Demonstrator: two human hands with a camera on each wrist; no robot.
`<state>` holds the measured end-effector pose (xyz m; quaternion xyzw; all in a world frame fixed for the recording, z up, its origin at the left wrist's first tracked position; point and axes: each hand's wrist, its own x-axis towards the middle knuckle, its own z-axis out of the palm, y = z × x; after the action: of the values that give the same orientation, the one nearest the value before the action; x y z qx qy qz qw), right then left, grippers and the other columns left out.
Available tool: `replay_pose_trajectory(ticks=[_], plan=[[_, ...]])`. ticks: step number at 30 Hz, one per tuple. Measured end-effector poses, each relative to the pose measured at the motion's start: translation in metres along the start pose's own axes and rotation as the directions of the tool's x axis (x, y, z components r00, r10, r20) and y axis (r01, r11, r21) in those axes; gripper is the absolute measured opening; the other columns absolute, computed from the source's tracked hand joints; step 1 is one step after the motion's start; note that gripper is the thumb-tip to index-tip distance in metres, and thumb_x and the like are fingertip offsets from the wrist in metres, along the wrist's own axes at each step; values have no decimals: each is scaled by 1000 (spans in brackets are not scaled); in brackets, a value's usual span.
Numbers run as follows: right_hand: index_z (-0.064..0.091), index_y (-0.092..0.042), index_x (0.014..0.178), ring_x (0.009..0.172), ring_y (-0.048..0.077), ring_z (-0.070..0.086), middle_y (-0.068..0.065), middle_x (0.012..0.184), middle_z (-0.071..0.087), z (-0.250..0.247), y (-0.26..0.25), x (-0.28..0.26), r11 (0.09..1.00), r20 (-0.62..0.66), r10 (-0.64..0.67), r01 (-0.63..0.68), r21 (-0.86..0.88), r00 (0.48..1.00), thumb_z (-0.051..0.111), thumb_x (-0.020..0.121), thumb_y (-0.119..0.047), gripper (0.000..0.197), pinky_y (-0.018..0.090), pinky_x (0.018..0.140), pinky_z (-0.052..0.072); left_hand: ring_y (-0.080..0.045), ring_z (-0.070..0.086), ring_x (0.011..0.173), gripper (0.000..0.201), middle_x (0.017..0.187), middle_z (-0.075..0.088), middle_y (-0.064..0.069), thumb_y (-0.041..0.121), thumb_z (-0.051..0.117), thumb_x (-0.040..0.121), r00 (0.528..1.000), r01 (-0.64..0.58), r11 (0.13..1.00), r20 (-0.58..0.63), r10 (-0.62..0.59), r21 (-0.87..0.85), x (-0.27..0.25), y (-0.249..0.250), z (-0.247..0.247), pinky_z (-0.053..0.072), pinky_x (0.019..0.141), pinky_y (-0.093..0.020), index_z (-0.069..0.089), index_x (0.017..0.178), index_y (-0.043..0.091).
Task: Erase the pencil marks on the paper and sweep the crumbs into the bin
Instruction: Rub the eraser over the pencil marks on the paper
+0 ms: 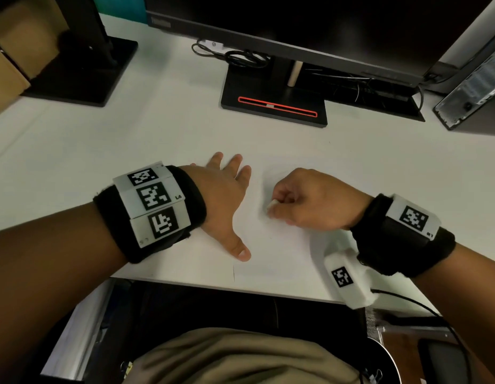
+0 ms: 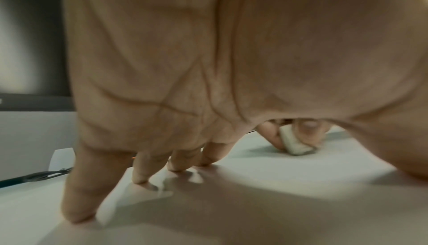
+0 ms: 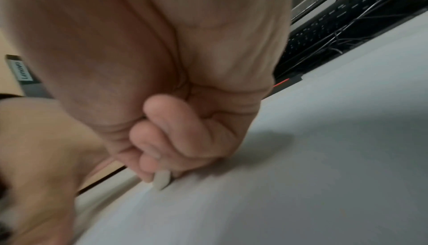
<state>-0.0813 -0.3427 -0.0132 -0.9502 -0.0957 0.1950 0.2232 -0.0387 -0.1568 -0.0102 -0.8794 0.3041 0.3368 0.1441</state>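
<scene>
Left hand: the left hand (image 1: 224, 198) lies flat with fingers spread, fingertips (image 2: 139, 179) pressing down on the white surface, holding nothing.
Right hand: the right hand (image 1: 310, 200) is curled, pinching a small white eraser (image 1: 272, 205) between thumb and fingers.
Eraser: its lower end touches the surface (image 2: 296, 146), just right of the left hand's fingers.
Paper: the paper cannot be told apart from the white desk (image 1: 130, 151); its edges do not show, and the pencil marks are too faint to make out.
Near edge: the desk's near edge runs just below the left thumb.
Far side: a monitor base (image 1: 274, 106) stands well beyond both hands, open desk between.
Left: a second stand (image 1: 83, 70) sits far left.
Right: a keyboard (image 3: 329, 27) lies at the far right, with tangled cables.
</scene>
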Motion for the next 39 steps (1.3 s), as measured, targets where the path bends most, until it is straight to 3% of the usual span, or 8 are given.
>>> replay_pose_trajectory(ticks=[4,15,20,24,28,33,37,39], plan=[[63,-4,74,49,7,46,11,67,65,9,-8,-3,998,82,-57,60,-32,995,65,93,-31,32,28,55,44,-34,-23,150,154,160,-34,-5,89,66,56,1000,-3,1000,2,3,-8,0,0,0,18,120,-60,-27,154,15],[61,-1,73,50,9,45,15,66,62,0,-8,10,1000,23,-24,24,-12,999,65,93,-28,34,34,57,46,-34,-23,150,154,160,-35,-5,90,65,56,1000,-1,1000,5,1,-5,1,0,0,19,119,-61,-28,154,16],[60,-9,69,46,6,44,-4,54,53,7,-15,10,997,87,-65,68,-38,994,65,93,-32,34,25,54,42,-34,-23,150,154,160,-35,-5,90,65,55,1000,-3,1000,-3,2,-11,2,-1,1,19,120,-60,-27,154,16],[62,-2,73,48,8,42,2,58,54,-1,-9,16,1000,18,-20,21,-17,1000,65,93,-29,34,31,57,44,-34,-23,150,154,160,-35,-5,90,65,55,1000,2,1000,3,-2,-7,2,-1,1,20,119,-61,-28,153,16],[63,-4,74,50,8,46,12,65,63,6,-17,11,997,83,-67,71,-42,994,65,92,-31,33,31,57,47,-34,-23,150,155,160,-35,-4,91,65,53,1000,2,1000,-4,-2,-13,3,-2,1,19,119,-60,-27,154,17],[56,0,66,52,16,42,4,57,48,-10,0,23,997,-53,75,-75,0,996,64,92,-28,38,32,57,40,-34,-23,150,154,160,-35,-5,90,65,55,1000,0,1000,0,0,-14,0,-1,0,15,120,-60,-27,154,16],[61,-3,70,52,13,45,7,59,55,7,-12,11,999,70,-30,32,-18,997,64,92,-30,35,32,56,43,-34,-22,150,154,160,-35,-5,90,66,55,1000,3,1000,-7,-3,-6,1,0,1,16,121,-59,-27,154,16],[62,2,75,52,14,45,8,61,53,3,-7,12,1000,60,8,-9,24,998,64,92,-30,36,32,56,44,-34,-22,150,154,160,-35,-5,89,66,55,1000,6,1000,-7,-6,-6,1,0,0,16,121,-59,-27,154,16]])
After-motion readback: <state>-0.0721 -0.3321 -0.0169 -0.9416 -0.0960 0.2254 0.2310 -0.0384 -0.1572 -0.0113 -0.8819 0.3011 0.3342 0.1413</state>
